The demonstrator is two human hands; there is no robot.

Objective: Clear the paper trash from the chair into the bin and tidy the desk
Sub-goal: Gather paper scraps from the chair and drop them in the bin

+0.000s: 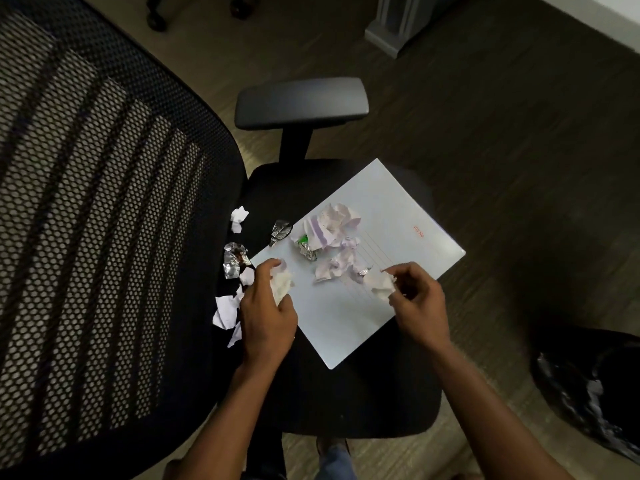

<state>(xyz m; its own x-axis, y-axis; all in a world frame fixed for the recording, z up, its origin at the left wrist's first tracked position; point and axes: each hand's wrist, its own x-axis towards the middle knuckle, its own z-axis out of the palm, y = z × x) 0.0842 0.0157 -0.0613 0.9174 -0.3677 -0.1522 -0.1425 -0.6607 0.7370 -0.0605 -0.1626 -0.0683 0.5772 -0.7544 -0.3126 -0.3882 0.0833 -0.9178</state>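
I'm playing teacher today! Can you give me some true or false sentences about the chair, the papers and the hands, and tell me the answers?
1. Each hand holds a crumpled paper. True: the left hand and the right hand each grip a white wad.
2. The white folder lies on the floor. False: it lies on the chair seat.
3. Shiny foil wrappers lie among the scraps. True.
4. The chair back is solid wood. False: it is black mesh.
5. The bin stands left of the chair. False: it stands at the right.
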